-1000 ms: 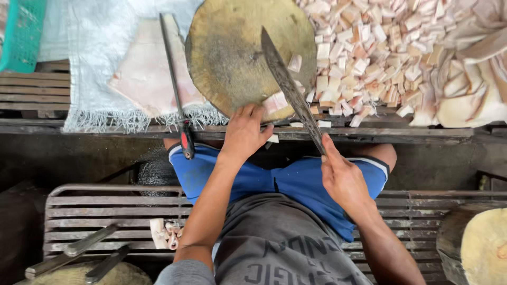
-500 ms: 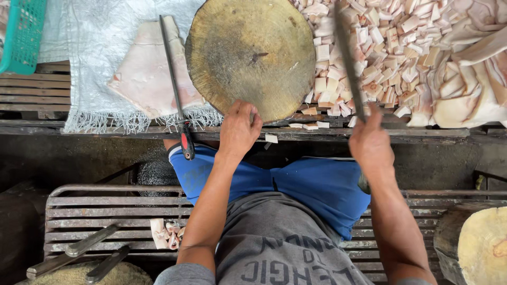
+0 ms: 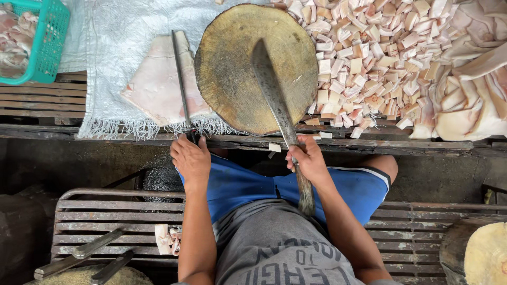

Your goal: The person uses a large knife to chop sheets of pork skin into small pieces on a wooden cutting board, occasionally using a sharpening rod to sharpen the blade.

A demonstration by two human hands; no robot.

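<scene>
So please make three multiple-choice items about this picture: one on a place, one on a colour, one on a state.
1. Where does the blade of the big knife lie?
A. on the round chopping block
B. in the basket
C. on the bench

2. What colour is the basket at top left?
A. red
B. teal green
C. black

3. What is the right hand doing?
A. resting open on the knee
B. holding a cut piece
C. closed around the big knife's handle

Answers:
1. A, the blade stretches across the block's top.
2. B, its mesh wall is teal green.
3. C, the fingers wrap the handle; the left hand is at the second knife, its grip unclear.
</scene>
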